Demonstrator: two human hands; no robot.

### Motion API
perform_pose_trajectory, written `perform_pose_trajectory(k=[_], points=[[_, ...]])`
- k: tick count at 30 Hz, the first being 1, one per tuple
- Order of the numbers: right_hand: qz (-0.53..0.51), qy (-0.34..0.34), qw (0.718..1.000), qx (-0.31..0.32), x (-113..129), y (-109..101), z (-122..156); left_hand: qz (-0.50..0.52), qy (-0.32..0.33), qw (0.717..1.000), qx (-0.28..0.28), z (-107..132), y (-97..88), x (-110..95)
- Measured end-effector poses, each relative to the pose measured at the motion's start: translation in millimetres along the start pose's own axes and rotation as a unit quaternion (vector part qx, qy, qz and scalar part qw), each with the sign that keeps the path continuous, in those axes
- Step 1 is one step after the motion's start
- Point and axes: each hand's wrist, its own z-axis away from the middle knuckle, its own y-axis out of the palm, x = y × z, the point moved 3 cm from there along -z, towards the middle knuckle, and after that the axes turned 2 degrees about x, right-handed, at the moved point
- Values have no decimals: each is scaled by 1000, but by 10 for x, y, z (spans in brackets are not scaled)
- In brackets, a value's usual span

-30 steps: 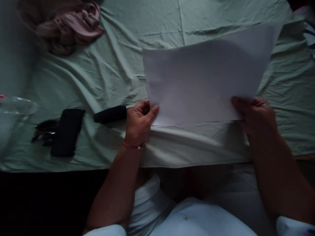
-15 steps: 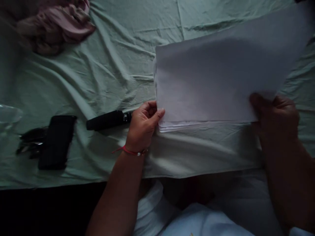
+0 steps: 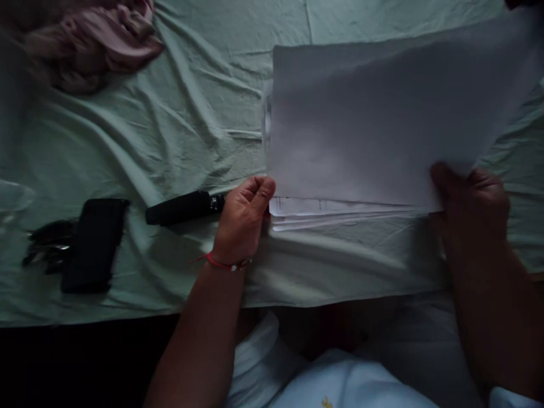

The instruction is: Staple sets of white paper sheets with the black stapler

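Note:
A stack of white paper sheets point(image 3: 352, 130) hangs between my two hands, the top sheet blank and lifted from those beneath. Printed lines show on a lower sheet point(image 3: 301, 205) along the near edge. My right hand point(image 3: 476, 198) is closed on the stack's near right part, thumb on top and the other fingers hidden below. At the near left corner, my left hand point(image 3: 246, 209) is closed in a pinch on the paper's edge; how many sheets it grips is hidden. A red string bracelet point(image 3: 225, 264) circles the left wrist.
A black cylindrical object point(image 3: 181, 208) lies just left of my left hand. Farther left are a black phone point(image 3: 96, 246) and a bunch of keys point(image 3: 49, 243). Crumpled pink fabric point(image 3: 102, 42) rests at the back left on the wrinkled green cloth point(image 3: 204, 124).
The top sheet's left side has risen away from the lower sheets, exposing more of the printed page. My left thumb has drawn back to the paper's edge. My right hand keeps its grip.

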Motion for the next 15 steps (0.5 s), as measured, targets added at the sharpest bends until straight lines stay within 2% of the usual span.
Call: perform_pose_trajectory(k=[3, 6, 9, 15], points=[[0, -7, 1000, 9, -19, -35, -23, -2, -43, 998, 47, 20, 31, -29], [13, -7, 1000, 11, -38, -63, -35, -37, -74, 996, 29, 31, 18, -30], [15, -8, 1000, 9, -32, -56, -36, -63, -60, 996, -1, 27, 4, -32], [11, 18, 1000, -3, -4, -15, -13, -44, -24, 999, -6, -7, 2, 23]])
